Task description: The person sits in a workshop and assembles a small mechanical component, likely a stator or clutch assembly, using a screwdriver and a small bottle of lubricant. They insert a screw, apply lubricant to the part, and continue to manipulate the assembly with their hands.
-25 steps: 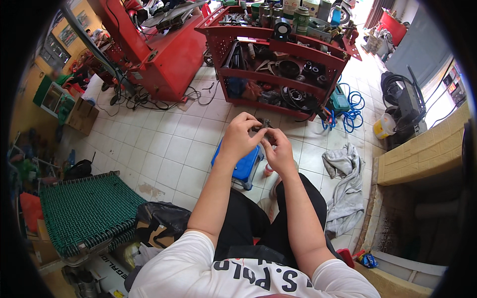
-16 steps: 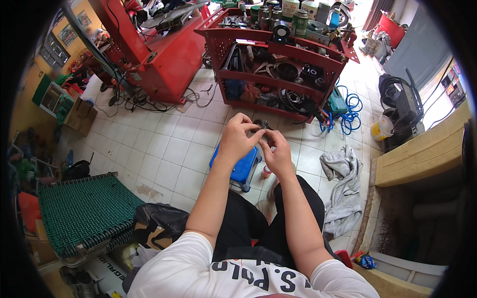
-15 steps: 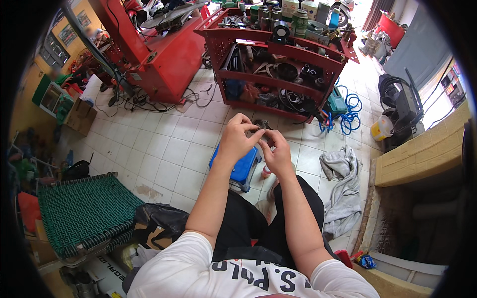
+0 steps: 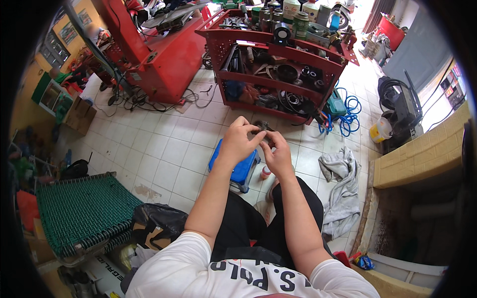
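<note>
A small dark metal part (image 4: 261, 125) is held up between both hands; its exact kind is too small to make out. My left hand (image 4: 238, 140) grips its left side, thumb and fingers pinched together. From the right, my right hand (image 4: 276, 151) pinches the same part, its thumb close to the left thumb. Below the hands stands a blue stool (image 4: 240, 169) with a grey lower frame. On the floor beside it is a small bottle (image 4: 265, 173) with a reddish body.
A red tool cart (image 4: 278, 74) loaded with cans and parts stands ahead. Left of it is a red machine (image 4: 169, 64) with cables on the floor. A grey cloth (image 4: 343, 188) and blue hose (image 4: 352, 114) lie right. A green woven seat (image 4: 87, 211) is at left.
Both hands stay nearly in place around the dark part, which appears slightly turned between the fingers. The view has shifted a little.
</note>
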Available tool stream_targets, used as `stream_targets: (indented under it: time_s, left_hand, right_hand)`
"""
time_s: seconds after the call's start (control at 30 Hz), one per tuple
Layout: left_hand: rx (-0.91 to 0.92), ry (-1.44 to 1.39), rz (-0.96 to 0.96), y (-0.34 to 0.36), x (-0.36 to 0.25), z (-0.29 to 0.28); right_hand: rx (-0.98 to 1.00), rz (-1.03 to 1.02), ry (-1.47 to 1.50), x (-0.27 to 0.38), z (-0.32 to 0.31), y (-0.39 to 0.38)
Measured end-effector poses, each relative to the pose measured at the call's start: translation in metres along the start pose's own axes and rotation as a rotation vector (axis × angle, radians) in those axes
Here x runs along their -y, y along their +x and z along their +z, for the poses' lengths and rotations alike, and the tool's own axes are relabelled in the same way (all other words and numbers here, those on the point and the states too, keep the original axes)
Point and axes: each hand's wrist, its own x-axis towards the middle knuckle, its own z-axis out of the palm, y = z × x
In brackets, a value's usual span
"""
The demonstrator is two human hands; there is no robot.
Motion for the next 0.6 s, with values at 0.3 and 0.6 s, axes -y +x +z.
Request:
stream_targets:
  time_s: [0.3,0.6]
  left_hand:
    - [0.004,0.103,-0.03,-0.0031,0.0017,0.0053]
    - [0.024,0.14,-0.057,-0.0044,0.0001,0.0066]
  right_hand:
    - [0.034,0.032,0.008,-0.0057,0.0019,-0.0011]
    - [0.064,0.025,-0.011,-0.0081,0.0003,-0.0008]
